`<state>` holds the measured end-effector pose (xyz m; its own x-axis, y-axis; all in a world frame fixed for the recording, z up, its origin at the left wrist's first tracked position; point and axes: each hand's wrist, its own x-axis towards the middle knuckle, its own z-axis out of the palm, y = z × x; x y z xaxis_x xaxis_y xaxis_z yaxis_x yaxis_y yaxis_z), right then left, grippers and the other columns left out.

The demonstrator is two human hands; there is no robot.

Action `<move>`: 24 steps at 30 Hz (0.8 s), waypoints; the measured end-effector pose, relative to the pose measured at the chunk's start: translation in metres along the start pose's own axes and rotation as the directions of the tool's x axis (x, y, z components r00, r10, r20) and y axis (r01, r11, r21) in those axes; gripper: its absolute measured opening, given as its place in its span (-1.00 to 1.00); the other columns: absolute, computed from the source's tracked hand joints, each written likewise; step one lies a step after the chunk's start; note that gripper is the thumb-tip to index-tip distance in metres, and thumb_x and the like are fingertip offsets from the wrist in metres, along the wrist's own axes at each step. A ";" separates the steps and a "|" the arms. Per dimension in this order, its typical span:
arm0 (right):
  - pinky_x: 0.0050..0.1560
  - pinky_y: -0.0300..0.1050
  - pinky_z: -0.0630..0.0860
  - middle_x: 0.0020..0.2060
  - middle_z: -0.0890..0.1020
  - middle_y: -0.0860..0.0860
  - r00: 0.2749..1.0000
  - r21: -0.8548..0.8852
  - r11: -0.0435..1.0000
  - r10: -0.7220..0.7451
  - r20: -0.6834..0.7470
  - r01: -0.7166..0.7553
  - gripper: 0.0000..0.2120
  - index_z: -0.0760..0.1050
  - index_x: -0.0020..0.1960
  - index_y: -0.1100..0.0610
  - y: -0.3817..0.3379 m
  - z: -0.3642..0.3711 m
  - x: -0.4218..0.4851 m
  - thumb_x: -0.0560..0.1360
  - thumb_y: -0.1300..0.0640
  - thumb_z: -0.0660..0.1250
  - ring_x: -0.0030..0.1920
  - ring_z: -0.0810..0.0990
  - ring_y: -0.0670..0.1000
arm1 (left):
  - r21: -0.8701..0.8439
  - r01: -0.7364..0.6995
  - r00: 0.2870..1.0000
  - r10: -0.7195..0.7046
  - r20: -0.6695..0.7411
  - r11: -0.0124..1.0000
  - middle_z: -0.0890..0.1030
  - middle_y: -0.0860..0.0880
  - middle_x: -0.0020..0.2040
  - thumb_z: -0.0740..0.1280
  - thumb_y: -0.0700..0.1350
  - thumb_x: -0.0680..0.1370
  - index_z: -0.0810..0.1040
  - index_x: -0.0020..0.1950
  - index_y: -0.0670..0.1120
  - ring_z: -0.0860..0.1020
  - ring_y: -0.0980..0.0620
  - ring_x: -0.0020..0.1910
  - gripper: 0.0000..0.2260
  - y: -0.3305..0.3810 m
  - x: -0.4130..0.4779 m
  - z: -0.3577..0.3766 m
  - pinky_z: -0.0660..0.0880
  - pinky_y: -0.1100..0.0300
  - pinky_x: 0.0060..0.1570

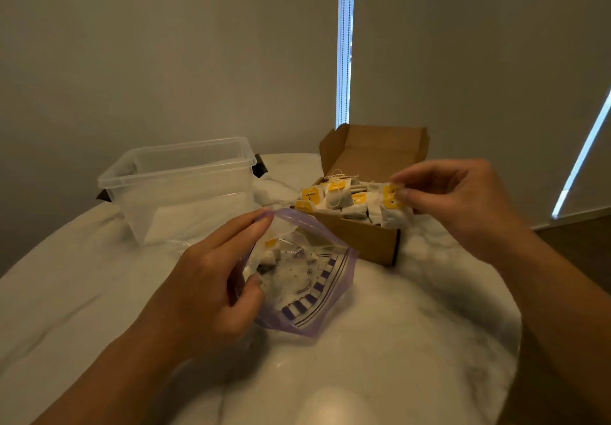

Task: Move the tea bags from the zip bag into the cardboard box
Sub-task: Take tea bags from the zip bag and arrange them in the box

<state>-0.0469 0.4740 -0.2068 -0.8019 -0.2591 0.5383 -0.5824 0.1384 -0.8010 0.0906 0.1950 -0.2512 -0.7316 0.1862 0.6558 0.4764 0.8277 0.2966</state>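
A clear zip bag (307,279) with a purple rim lies open on the white marble table, a couple of tea bags still inside it. My left hand (211,279) grips its left edge, thumb inside the mouth and fingers along the top rim. Behind it stands the open cardboard box (360,236), lid flap up, filled with several white tea bags with yellow tags. My right hand (463,203) pinches one tea bag (391,204) by its yellow tag over the box's right end.
A clear plastic tub (178,183) stands at the back left of the round marble table (413,342). Grey walls rise close behind, with a bright window slit (344,44). Wooden floor shows at the right past the table edge.
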 end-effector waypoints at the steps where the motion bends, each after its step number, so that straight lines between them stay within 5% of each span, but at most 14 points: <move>1: -0.15 -0.17 0.62 -0.21 0.72 0.04 1.000 -0.026 1.000 0.006 -0.030 -0.006 -0.77 0.67 -0.10 0.06 0.003 -0.003 0.011 0.37 0.37 0.49 -0.21 0.68 -0.05 | -0.001 -0.001 1.000 0.001 -0.001 1.000 0.41 0.16 0.45 0.22 -0.03 0.46 0.40 0.50 -0.06 0.60 0.05 0.07 -0.42 0.000 0.000 0.000 0.60 0.25 -0.11; 6: -0.15 -0.06 0.66 -0.16 0.70 0.03 0.997 -0.116 0.992 0.051 -0.057 -0.057 -0.82 0.66 -0.06 0.05 0.009 0.007 0.072 0.40 0.28 0.50 -0.16 0.70 -0.01 | -0.010 0.018 1.000 -0.018 0.012 1.000 0.40 0.20 0.46 0.23 -0.01 0.46 0.39 0.50 -0.05 0.63 0.03 -0.08 -0.41 -0.001 0.000 0.002 0.59 0.25 -0.27; 11: -0.18 -0.12 0.67 -0.11 0.68 0.00 0.995 -0.190 0.977 0.098 -0.011 -0.099 -0.83 0.65 0.01 0.12 0.010 0.050 0.113 0.42 0.23 0.50 -0.11 0.68 -0.04 | -0.011 0.035 0.999 -0.034 0.033 0.999 0.41 0.17 0.46 0.24 -0.02 0.45 0.40 0.50 -0.06 0.56 0.10 -0.33 -0.41 -0.001 -0.001 0.002 0.43 0.47 -0.35; 18: -0.25 -0.08 0.67 -0.17 0.66 0.18 0.938 -0.183 0.935 0.328 0.116 -0.304 -0.84 0.62 -0.06 0.29 0.019 0.085 0.130 0.37 0.36 0.52 -0.22 0.71 0.11 | 0.000 0.035 0.999 -0.035 0.018 0.999 0.39 0.20 0.47 0.24 -0.02 0.46 0.38 0.51 -0.02 0.59 0.13 0.02 -0.42 -0.003 -0.001 -0.001 0.60 0.27 -0.19; 24: -0.33 -0.27 0.48 -0.26 0.65 -0.04 0.952 -0.591 0.804 0.223 0.211 -0.057 -0.88 0.69 -0.14 0.12 0.031 0.090 0.132 0.34 0.17 0.57 -0.23 0.60 -0.11 | 0.008 0.041 0.999 -0.041 -0.004 0.999 0.40 0.15 0.47 0.22 -0.01 0.46 0.38 0.51 -0.02 0.47 0.35 0.23 -0.41 -0.003 -0.001 0.001 0.58 0.36 -0.12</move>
<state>-0.1588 0.3580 -0.1837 -0.8650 -0.4171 0.2788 -0.5011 0.6915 -0.5202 0.0897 0.1930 -0.2530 -0.7486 0.1501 0.6459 0.4422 0.8388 0.3177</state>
